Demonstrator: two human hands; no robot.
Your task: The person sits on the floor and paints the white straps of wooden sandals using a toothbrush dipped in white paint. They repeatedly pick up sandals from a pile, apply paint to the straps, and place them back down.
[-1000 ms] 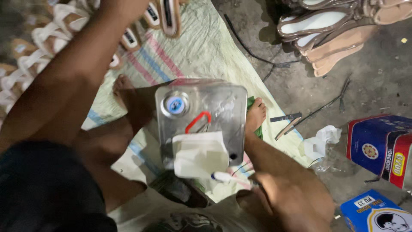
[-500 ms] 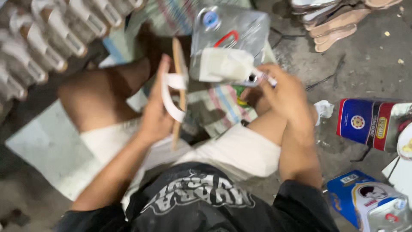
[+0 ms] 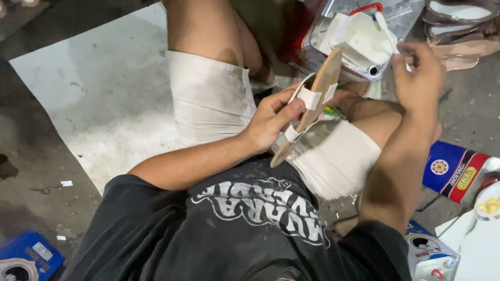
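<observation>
Seated on the floor, my left hand [image 3: 271, 122] has its grip closed around a tan sandal [image 3: 308, 106] with white straps, held on edge above my lap. My right hand [image 3: 419, 78] pinches a thin white brush [image 3: 386, 32] over the clear plastic glue container [image 3: 364, 36] just beyond my knees. More sandals [image 3: 458, 26] lie stacked at upper right; coloured boxes [image 3: 453, 169] sit beside my right leg.

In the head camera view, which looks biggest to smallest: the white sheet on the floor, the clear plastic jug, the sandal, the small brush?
1. White sheet, by far the largest.
2. Clear plastic jug, partly cut off at the top edge.
3. Sandal in the left hand; close to the jug, so unsure.
4. Small brush in the right hand.
</observation>
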